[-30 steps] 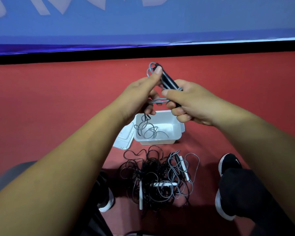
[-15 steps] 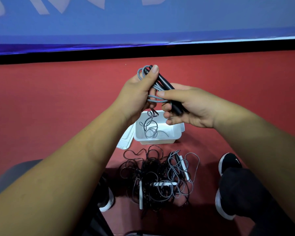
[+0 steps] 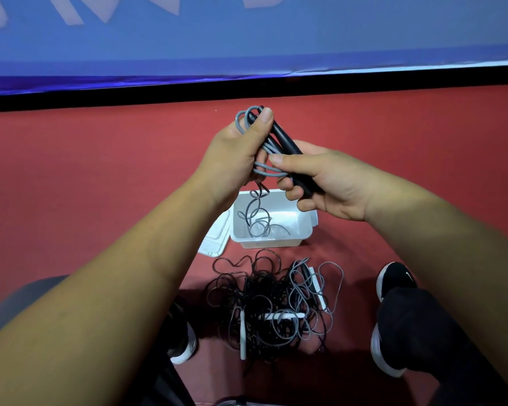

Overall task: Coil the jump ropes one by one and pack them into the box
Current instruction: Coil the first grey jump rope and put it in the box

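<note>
Coiling: left hand [image 3: 232, 159] grips loops of the grey rope [image 3: 265, 169] against the black handles [image 3: 286, 145], which the right hand [image 3: 332, 183] clasps
Tail: hangs into the white box [image 3: 304, 227]
Advice: feed slack in even turns

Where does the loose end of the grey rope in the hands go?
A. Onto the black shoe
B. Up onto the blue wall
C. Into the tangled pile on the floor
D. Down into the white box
D: the grey jump rope, gripped by the left hand and the right hand, drops its loose end into the white box, where it lies in loops.
</note>
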`<move>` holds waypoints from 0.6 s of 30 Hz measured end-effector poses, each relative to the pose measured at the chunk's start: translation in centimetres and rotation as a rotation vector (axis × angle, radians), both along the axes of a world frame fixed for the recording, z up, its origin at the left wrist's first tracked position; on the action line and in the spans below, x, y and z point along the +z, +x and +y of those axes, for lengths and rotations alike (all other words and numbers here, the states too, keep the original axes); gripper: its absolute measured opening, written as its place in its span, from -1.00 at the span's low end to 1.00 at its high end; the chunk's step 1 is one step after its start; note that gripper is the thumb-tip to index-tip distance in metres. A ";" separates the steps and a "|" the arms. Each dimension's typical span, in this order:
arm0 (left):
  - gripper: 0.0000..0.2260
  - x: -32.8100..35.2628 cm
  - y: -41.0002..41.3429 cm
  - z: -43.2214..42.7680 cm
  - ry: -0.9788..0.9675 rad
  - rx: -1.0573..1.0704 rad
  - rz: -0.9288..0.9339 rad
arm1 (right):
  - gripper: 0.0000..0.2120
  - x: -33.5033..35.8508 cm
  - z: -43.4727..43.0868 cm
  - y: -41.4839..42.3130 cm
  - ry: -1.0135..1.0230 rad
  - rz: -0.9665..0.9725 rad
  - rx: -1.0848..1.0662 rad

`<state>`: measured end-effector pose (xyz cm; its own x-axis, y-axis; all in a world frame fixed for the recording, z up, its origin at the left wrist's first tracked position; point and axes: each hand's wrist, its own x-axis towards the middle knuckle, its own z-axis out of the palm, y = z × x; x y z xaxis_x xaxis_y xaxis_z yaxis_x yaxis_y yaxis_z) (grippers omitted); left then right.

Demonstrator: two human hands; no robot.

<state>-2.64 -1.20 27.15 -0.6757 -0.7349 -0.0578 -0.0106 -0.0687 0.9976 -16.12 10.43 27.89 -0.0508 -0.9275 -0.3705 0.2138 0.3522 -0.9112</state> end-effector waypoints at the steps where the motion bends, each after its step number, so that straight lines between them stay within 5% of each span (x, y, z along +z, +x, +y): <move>1: -0.54 0.0 0.0 0.0 -0.004 0.003 -0.007 | -0.82 0.0 0.0 0.0 0.001 0.019 0.004; 9: -0.54 0.7 0.2 -0.5 -0.164 0.069 -0.126 | -0.84 0.0 -0.2 0.0 0.023 -0.032 -0.059; 18: -0.74 0.2 0.2 -0.6 0.000 0.146 -0.107 | -0.78 -0.9 -0.5 -0.4 0.036 0.003 -0.194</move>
